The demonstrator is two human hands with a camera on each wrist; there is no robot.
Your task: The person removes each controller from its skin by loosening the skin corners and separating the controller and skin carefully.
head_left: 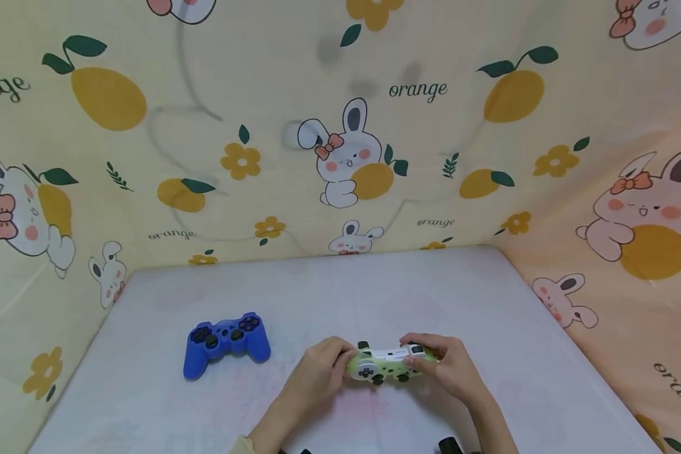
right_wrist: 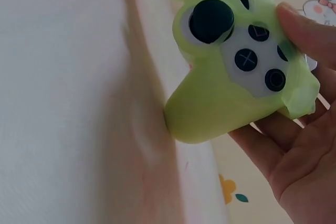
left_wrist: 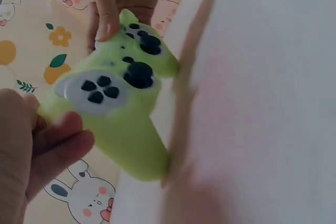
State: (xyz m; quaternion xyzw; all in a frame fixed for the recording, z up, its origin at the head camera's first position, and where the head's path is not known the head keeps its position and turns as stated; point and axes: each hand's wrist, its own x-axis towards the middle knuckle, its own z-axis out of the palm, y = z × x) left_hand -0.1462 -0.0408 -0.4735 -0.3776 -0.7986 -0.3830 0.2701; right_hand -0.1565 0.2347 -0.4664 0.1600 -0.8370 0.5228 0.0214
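Observation:
A game controller [head_left: 383, 364] in a pale green cover stands tipped up over the table, its grips close to the surface. Its white top edge shows bare in the head view. My left hand [head_left: 320, 372] pinches the cover at the left shoulder, beside the direction buttons. On the other end, my right hand [head_left: 451, 367] holds the controller with the thumb near the face buttons and the fingers behind. A loose fold of the cover [right_wrist: 302, 95] sticks out at that right corner. In the left wrist view, the left fingers [left_wrist: 65, 140] lie beside the left grip.
A blue game controller [head_left: 226, 342] lies face up on the white table [head_left: 318, 296], left of my hands. Cloth walls [head_left: 261, 82] printed with rabbits and oranges enclose the back and sides. A black object [head_left: 449, 445] shows by the right wrist.

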